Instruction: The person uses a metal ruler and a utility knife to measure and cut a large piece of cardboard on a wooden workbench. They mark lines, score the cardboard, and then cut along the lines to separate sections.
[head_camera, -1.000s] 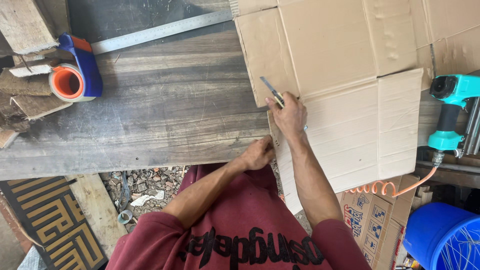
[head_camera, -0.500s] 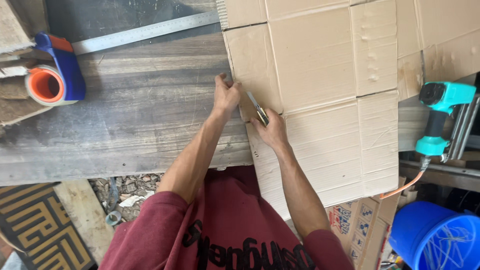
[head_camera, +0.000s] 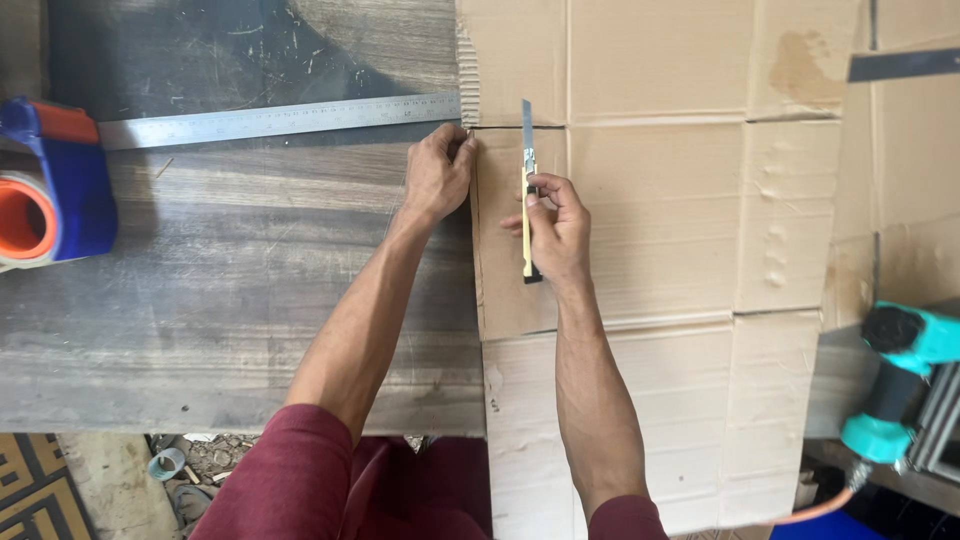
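Head view, looking straight down: right hand wrapped round a yellow utility knife, fingers curled tight on the handle, thumb on top. Knife's long axis runs straight away from the body, blade tip far end, just short of the horizontal crease/slit in the flattened cardboard sheet. Blade sits on the narrow flap strip nr the sheet's left edge, parallel to that edge. Left hand pinching the same flap's top-left corner, fingers closed on the cardboard edge, just left of the blade & a bit farther out than the right hand. Both hands close together, flap strip between them. Cardboard lies flat over the right half of the dark wooden table. Steel ruler on the table w/ its right end nr the left hand, untouched. Tape dispenser far left, well apart. Teal air tool at right edge.
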